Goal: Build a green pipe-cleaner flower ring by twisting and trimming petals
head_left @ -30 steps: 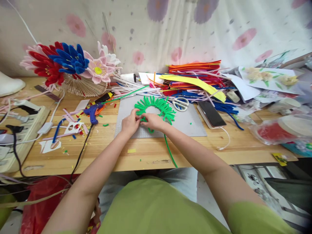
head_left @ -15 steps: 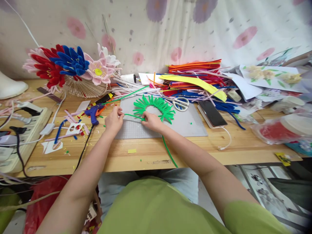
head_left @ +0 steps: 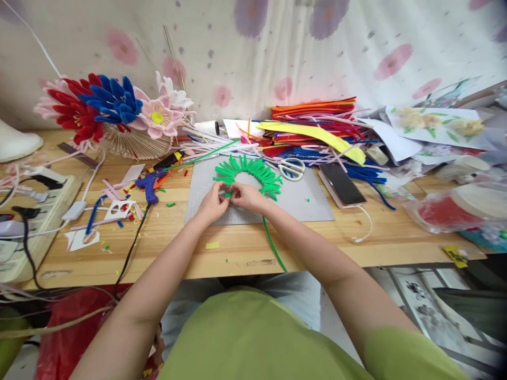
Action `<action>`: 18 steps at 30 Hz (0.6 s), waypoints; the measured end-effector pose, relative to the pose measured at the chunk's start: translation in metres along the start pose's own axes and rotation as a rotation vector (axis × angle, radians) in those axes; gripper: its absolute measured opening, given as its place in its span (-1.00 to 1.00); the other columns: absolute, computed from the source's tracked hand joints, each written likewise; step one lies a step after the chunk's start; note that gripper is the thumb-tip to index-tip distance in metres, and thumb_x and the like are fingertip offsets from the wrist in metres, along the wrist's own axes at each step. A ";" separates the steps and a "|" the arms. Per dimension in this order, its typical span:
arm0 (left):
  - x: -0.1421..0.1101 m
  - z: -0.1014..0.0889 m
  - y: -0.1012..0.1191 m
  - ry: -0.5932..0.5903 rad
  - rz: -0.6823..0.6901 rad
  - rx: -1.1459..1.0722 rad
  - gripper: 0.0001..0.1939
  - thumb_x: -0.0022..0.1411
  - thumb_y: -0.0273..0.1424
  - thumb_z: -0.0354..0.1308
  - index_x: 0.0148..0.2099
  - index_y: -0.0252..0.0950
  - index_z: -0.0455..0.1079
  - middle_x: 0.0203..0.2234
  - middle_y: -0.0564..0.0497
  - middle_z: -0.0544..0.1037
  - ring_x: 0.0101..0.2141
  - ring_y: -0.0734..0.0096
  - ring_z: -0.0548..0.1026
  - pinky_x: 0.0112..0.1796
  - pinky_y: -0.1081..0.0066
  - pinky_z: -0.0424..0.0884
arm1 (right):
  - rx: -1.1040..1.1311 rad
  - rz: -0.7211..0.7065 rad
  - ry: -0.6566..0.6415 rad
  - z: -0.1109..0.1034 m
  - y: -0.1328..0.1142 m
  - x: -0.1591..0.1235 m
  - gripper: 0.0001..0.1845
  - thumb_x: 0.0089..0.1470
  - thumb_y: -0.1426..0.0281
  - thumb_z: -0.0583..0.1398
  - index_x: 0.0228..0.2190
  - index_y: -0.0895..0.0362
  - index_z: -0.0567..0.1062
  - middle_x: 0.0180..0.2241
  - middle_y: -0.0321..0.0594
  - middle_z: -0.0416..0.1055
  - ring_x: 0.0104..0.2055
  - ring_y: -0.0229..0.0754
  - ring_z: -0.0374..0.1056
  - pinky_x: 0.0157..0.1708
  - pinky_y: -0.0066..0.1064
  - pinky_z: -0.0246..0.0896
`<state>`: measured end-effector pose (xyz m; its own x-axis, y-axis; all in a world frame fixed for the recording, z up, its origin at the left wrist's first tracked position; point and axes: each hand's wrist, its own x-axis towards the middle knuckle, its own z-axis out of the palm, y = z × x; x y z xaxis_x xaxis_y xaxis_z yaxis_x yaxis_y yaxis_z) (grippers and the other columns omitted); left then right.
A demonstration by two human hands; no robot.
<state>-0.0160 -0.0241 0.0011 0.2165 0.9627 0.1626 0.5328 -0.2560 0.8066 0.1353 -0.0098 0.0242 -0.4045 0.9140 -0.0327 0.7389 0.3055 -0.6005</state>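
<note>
A fringe of green pipe-cleaner loops (head_left: 247,170), bent into an open ring, lies on the grey cutting mat (head_left: 312,210). At its near left end my left hand (head_left: 214,203) and my right hand (head_left: 249,197) meet, fingertips almost touching. Both are closed in a pinch on the green pipe cleaner, whose held part is mostly hidden by the fingers. From below my right wrist a green strand (head_left: 273,245) runs down over the table's front edge. White-handled scissors (head_left: 292,169) rest just right of the ring.
Left of the mat lies a blue glue gun (head_left: 149,184) among scraps, near a power strip (head_left: 49,227). Pipe-cleaner flowers (head_left: 114,100) stand behind. Bundled pipe cleaners (head_left: 317,113) fill the back, and a phone (head_left: 343,184) lies right of the mat.
My left hand has moved right, up to my right hand. The green strand that stretched between the hands is now gathered at the fingers. My right hand has stayed nearly in place.
</note>
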 end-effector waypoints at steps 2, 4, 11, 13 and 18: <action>0.003 0.000 -0.005 -0.040 -0.027 -0.049 -0.59 0.05 -0.51 0.06 -0.01 -0.24 0.17 -0.10 -0.04 0.45 -0.48 0.56 0.45 -0.37 0.43 0.42 | 0.016 0.015 0.000 -0.003 0.003 -0.002 -0.71 -0.08 0.43 0.14 -0.22 0.12 0.42 -0.43 -0.33 0.48 -0.41 -0.28 0.34 -0.45 -0.50 0.06; 0.005 -0.003 -0.006 -0.093 -0.015 -0.036 -0.63 0.03 -0.51 0.07 -0.06 -0.25 0.21 -0.13 -0.03 0.46 -0.48 0.56 0.45 -0.37 0.44 0.42 | 0.005 0.012 0.030 -0.005 0.004 -0.005 -0.68 -0.09 0.43 0.14 -0.20 0.11 0.42 -0.43 -0.34 0.48 -0.41 -0.27 0.34 -0.47 -0.49 0.03; 0.010 -0.009 -0.004 -0.207 -0.101 -0.246 -0.72 -0.04 -0.44 0.17 -0.23 -0.27 0.21 -0.32 0.04 0.43 -0.52 0.55 0.42 -0.51 0.48 0.37 | -0.087 -0.110 0.030 -0.012 0.001 -0.016 -0.70 -0.06 0.35 0.16 -0.22 0.12 0.45 -0.34 -0.28 0.48 -0.34 -0.27 0.32 -0.43 -0.50 0.02; 0.011 -0.007 -0.006 -0.167 -0.149 -0.380 -0.62 -0.08 -0.44 0.21 -0.21 -0.24 0.14 -0.39 0.10 0.39 -0.56 0.59 0.40 -0.56 0.52 0.35 | -0.107 -0.114 -0.026 -0.013 0.001 -0.015 -0.69 -0.03 0.29 0.16 -0.21 0.12 0.47 -0.33 -0.27 0.48 -0.35 -0.28 0.31 -0.43 -0.50 0.01; 0.009 -0.007 -0.009 -0.179 -0.129 -0.458 -0.58 -0.10 -0.38 0.26 -0.21 -0.23 0.13 -0.37 0.12 0.39 -0.56 0.62 0.40 -0.54 0.52 0.37 | -0.068 -0.061 -0.204 -0.016 0.006 -0.009 -0.64 0.06 0.37 0.07 -0.08 0.13 0.43 -0.41 -0.33 0.46 -0.42 -0.32 0.28 -0.43 -0.52 0.00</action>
<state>-0.0239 -0.0125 -0.0005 0.3310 0.9433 -0.0229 0.1598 -0.0321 0.9866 0.1516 -0.0117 0.0341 -0.5450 0.8224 -0.1632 0.7416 0.3821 -0.5514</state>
